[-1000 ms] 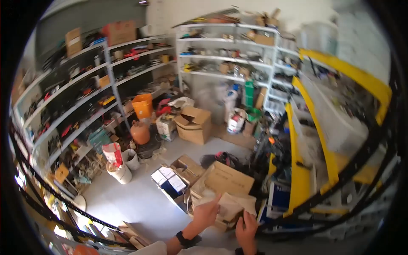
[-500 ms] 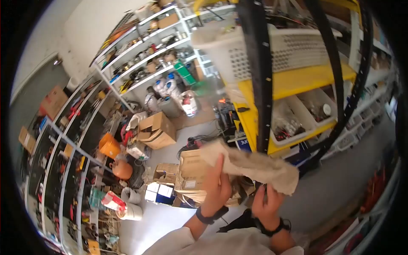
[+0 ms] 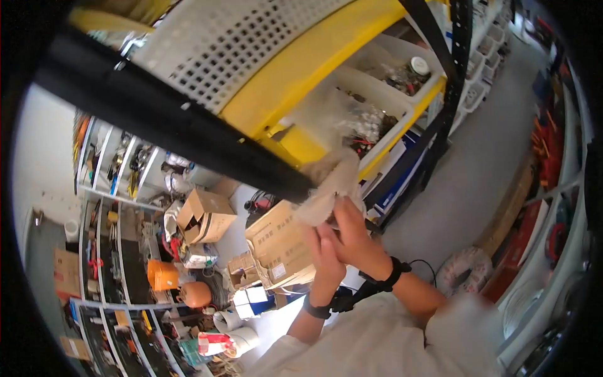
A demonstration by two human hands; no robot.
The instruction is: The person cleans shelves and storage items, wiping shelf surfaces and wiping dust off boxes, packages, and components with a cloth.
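Observation:
Both hands are close together at the middle of the view, holding a crumpled beige sheet (image 3: 333, 188) that looks like cloth or paper. My left hand (image 3: 326, 254) grips its lower edge with the fingers pressed together. Just to the right, my right hand (image 3: 358, 235) pinches the same sheet near its lower right part. The sheet is blurred and stands up from the fingers, in front of the black rack post (image 3: 182, 113). Behind and left of the hands lies an open cardboard box (image 3: 279, 242).
A yellow shelf rack (image 3: 301, 56) with clear bins (image 3: 370, 113) of small parts rises just ahead. Further left are another cardboard box (image 3: 206, 217), an orange bucket (image 3: 163, 275) and loaded shelves. A patterned ring-shaped item (image 3: 465, 270) lies at the right.
The view has turned right toward the yellow rack, which now looks much nearer. The sheet has been lifted away from the boxes, and my hands have come together on its lower part.

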